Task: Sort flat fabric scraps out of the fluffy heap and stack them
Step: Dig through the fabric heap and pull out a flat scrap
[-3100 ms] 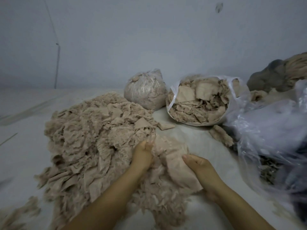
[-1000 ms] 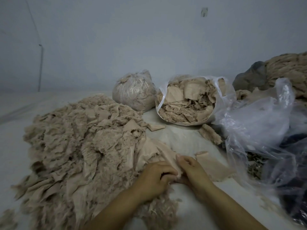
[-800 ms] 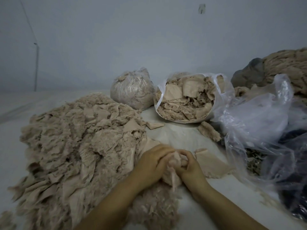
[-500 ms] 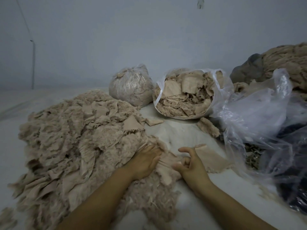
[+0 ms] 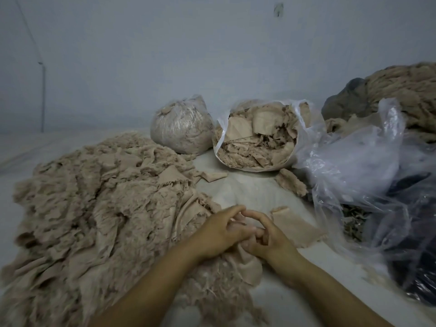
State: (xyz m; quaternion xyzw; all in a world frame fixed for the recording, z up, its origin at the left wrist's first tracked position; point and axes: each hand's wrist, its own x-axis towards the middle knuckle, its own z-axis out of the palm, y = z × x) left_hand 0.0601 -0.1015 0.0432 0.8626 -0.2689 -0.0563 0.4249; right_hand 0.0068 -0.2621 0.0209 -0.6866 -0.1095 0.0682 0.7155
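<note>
Centrally, a fabric scrap (image 5: 245, 258) is pinched by the left hand (image 5: 219, 230) and right hand (image 5: 266, 234), both grips clenched; the fluffy heap (image 5: 94, 208) is left of the grip, a flat scrap (image 5: 295, 227) right.

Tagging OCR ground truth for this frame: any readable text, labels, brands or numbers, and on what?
None readable.
Open bag of scraps: clear plastic, no print visible.
Tied bag: clear plastic, no print visible.
Loose plastic bag at right: no print visible.
Wall mark: a small dark smudge or fixture, not lettering as far as can be told.
Fluffy heap and flat scrap: plain fabric.
</note>
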